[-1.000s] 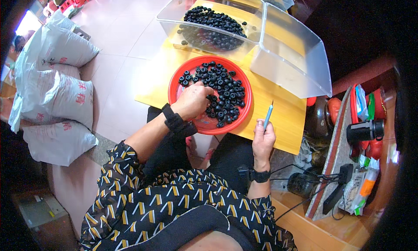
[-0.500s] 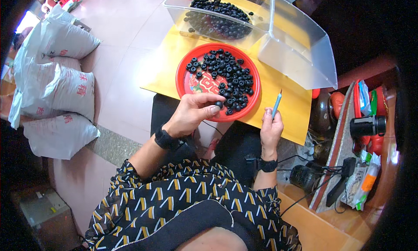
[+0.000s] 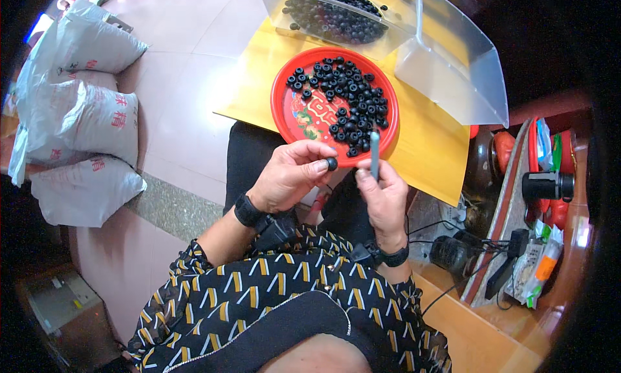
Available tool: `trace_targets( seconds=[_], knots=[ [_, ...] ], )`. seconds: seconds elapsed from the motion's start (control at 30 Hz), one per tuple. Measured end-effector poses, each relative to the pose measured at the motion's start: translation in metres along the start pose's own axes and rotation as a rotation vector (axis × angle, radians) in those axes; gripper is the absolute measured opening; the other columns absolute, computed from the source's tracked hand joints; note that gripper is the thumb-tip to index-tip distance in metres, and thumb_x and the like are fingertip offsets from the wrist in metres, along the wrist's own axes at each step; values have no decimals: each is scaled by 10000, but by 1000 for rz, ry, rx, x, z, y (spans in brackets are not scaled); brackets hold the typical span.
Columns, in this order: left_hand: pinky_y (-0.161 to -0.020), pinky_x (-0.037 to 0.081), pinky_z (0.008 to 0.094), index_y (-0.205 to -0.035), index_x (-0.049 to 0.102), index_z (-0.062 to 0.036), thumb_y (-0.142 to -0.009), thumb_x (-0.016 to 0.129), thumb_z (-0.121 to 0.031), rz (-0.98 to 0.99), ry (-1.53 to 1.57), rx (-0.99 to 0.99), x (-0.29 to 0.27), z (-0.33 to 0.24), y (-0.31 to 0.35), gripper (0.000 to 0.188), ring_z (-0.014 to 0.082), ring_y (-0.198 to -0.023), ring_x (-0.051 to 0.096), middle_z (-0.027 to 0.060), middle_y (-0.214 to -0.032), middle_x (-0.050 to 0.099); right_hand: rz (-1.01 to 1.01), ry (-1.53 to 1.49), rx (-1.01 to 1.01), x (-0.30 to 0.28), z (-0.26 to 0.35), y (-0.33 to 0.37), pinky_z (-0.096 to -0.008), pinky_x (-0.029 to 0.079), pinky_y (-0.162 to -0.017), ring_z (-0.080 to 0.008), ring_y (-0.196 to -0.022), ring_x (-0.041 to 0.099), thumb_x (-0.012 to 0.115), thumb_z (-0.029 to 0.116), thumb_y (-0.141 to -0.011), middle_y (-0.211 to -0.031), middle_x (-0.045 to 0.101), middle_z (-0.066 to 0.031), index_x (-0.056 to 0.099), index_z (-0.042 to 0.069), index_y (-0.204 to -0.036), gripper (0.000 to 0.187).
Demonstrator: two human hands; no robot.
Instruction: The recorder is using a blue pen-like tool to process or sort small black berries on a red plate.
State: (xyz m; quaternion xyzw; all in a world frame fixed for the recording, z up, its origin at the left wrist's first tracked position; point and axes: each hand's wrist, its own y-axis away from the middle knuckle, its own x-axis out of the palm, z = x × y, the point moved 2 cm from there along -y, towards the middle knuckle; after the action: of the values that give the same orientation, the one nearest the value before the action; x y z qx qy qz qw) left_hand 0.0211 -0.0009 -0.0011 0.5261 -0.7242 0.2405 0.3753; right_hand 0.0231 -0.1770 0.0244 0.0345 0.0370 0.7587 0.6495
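Between thumb and fingers my left hand (image 3: pixel 291 176) pinches a small round black piece (image 3: pixel 332 163), just off the near rim of a red round tray (image 3: pixel 279 108). My right hand (image 3: pixel 386 195) is closed around a slim grey-blue pen-like tool (image 3: pixel 374 154), which points up and away from me. Both hands are close together, apart by a small gap. Many small black pieces (image 3: pixel 352 88), several with a hole in the middle, lie on the tray's far and right side. The tray's printed lower left shows bare.
A yellow board (image 3: pixel 433 153) carries the tray, a clear plastic bin (image 3: pixel 323 33) of black pieces and another clear bin (image 3: pixel 446 82). White sacks (image 3: pixel 97 114) are stacked on the floor at left. Cables, a dark camera-like object (image 3: pixel 546 187) and packets (image 3: pixel 540 266) sit at right.
My right hand with the tool has moved left toward my left hand. My left hand, still pinching the black piece, has drawn off the tray's edge. The whole view has shifted slightly.
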Motion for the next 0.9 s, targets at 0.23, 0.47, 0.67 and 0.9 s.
trace_targets(
  seconds=[0.23,0.47,0.67,0.9],
  knots=[
    [-626,458,224,-982,560,11,-823,593,-22,-22,-26,38,14,0,5,166,97,-699,543,47,-835,589,112,-45,-68,28,16,-2,-171,400,-547,-21,-618,472,625,115,-834,-705,540,36,559,8,-901,143],
    [-627,449,243,-980,551,-8,-825,589,-35,-11,30,-17,8,5,4,162,117,-715,546,61,-878,588,82,55,-41,16,8,2,-207,426,-575,-54,-641,501,585,115,-852,-732,557,-8,572,-19,-946,164],
    [-620,424,259,-988,529,-25,-832,581,-59,-27,107,25,-2,3,-2,168,141,-700,520,83,-909,582,-7,549,-458,3,11,10,-275,449,-566,-186,-609,549,560,64,-830,-754,572,-131,554,-45,-1052,247],
    [-643,416,269,-991,533,-41,-836,574,-64,-8,149,44,-1,0,-6,162,135,-719,511,82,-925,584,59,690,-559,-2,15,17,-323,429,-496,-242,-543,537,608,14,-764,-694,544,-130,565,-31,-1054,296]
  ],
)
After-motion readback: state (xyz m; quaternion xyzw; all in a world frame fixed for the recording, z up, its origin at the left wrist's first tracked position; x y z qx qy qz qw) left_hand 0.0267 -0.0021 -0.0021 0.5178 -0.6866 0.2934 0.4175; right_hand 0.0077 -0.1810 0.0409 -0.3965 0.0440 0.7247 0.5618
